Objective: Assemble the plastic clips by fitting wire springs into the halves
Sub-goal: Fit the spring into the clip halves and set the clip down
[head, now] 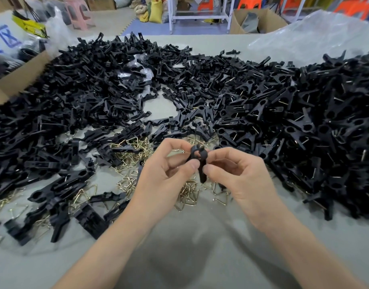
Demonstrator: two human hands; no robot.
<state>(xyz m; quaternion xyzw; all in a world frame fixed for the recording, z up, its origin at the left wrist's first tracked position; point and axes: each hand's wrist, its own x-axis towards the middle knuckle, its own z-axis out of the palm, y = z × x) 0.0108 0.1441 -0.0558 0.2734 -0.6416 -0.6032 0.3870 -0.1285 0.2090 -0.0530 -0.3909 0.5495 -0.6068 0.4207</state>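
Note:
Both hands hold one black plastic clip [199,161] upright above the table, its two halves pressed together. My left hand [164,176] pinches it from the left with thumb and fingers. My right hand [240,174] pinches it from the right. Directly beneath the hands lies a scatter of brass-coloured wire springs [129,180]. A wide heap of loose black clip halves [108,84] covers the table's left and centre. Whether a spring sits inside the held clip cannot be seen.
To the right lies a pile of assembled clips with wire springs showing [317,126]. A cardboard box [18,78] stands at the left edge. Crumpled clear plastic sheet [308,38] lies at the back right. The grey table surface [190,236] shows near me.

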